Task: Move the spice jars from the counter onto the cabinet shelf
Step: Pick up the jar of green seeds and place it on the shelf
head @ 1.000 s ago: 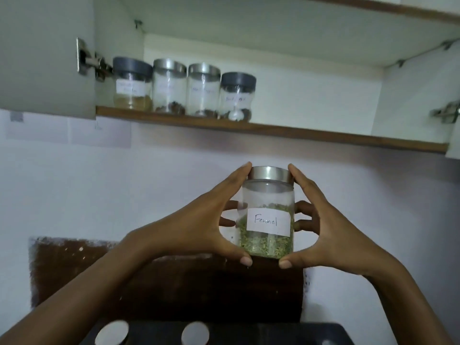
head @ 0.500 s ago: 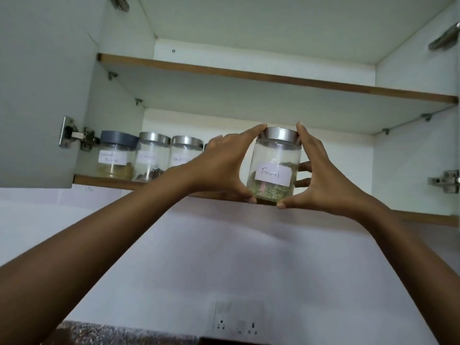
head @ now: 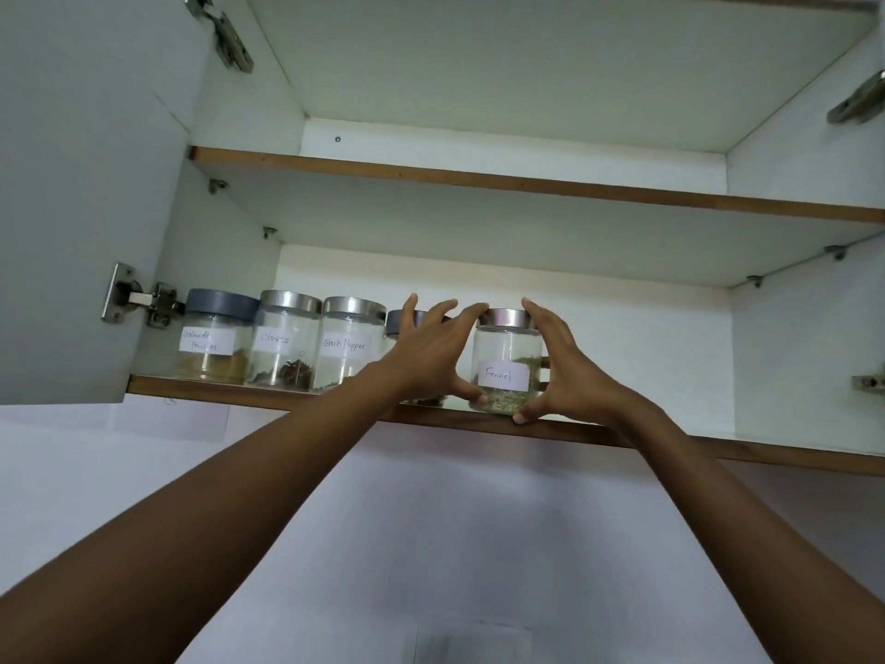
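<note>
At the left end of the cabinet shelf (head: 718, 445) stand the coriander powder jar (head: 210, 347), the cloves jar (head: 285, 345) and the black pepper jar (head: 352, 349), then a grey-lidded jar (head: 396, 321) (mostly hidden). The left hand (head: 431, 364) grips the fennel jar (head: 507, 366) from one side and the right hand (head: 572, 378) from the other, thumbs at its base, forefingers on its lid. The jar is at the shelf's front edge; whether its base rests fully, I cannot tell. If it is released so near the edge it may tip off, and the left hand may knock the hidden neighbour.
</note>
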### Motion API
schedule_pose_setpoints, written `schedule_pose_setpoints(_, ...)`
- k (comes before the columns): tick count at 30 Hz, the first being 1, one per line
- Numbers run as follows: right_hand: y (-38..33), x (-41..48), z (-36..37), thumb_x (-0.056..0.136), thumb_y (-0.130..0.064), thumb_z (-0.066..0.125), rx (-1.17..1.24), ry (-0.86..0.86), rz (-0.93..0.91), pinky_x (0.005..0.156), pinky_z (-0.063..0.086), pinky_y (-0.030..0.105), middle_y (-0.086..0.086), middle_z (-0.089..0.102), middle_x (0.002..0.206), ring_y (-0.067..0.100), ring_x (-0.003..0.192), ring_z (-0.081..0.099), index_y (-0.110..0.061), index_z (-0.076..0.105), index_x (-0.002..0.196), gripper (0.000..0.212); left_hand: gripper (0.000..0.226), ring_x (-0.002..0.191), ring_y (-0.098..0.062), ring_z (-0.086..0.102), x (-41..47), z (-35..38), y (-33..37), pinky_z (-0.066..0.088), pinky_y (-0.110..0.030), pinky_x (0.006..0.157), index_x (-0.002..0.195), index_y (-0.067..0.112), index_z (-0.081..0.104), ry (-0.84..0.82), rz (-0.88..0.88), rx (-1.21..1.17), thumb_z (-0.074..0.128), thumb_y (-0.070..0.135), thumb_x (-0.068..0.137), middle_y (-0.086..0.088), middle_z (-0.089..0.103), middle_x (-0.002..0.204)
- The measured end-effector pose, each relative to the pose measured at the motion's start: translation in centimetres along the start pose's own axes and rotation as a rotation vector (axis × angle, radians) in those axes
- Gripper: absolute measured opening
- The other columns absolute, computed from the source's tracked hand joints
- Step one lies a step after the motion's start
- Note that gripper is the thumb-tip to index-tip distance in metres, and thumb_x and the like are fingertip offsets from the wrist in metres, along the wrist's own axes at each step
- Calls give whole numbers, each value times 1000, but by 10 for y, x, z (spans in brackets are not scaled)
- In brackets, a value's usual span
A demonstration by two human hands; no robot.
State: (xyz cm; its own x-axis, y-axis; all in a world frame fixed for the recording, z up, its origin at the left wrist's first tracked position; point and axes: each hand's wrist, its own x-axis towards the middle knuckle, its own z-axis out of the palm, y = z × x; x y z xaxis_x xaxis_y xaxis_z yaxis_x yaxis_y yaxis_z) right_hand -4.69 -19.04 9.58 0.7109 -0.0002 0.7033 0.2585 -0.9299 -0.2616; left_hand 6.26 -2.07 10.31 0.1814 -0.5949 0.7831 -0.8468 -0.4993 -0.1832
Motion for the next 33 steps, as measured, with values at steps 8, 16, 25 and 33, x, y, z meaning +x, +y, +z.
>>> schedule_pose_setpoints(8,5,6,5,65,8,77,280,-79,76,81,52,26,-10,24,140,23,113,53,-42,8,143,115,89,144,-25,-14,-19,33,-24,-6,-56,113,150,16,1,281,-3,231,21,72,84,-4,-8,158)
schedule_pose_setpoints(16,-2,12,25,67,-1,79,310,56,75,82,49,25,-9,30,129,20,108,53,-37,11,142,108,73,145,-24,-12,-37,58,-40,-8,-52,114,150,17,-2,332,-106,252,19,58,93,-4,-6,159)
schedule_pose_setpoints(25,-8,15,38,69,3,74,329,77,86,100,45,40,-12,25,138,15,120,41,-38,5,144,110,71,145,-22,-10,-37,60,-40,-10,-49,115,149,18,-7,319,-111,226,19,54,93,-3,-12,157)
schedule_pose_setpoints(33,-4,15,45,75,-4,72,285,80,90,100,40,30,-20,17,138,5,117,38,-39,-11,145,114,70,144,-20,-14,-37,60,-40,-7,-48,116,147,20,-12,283,-128,215,14,53,92,-1,-17,156)
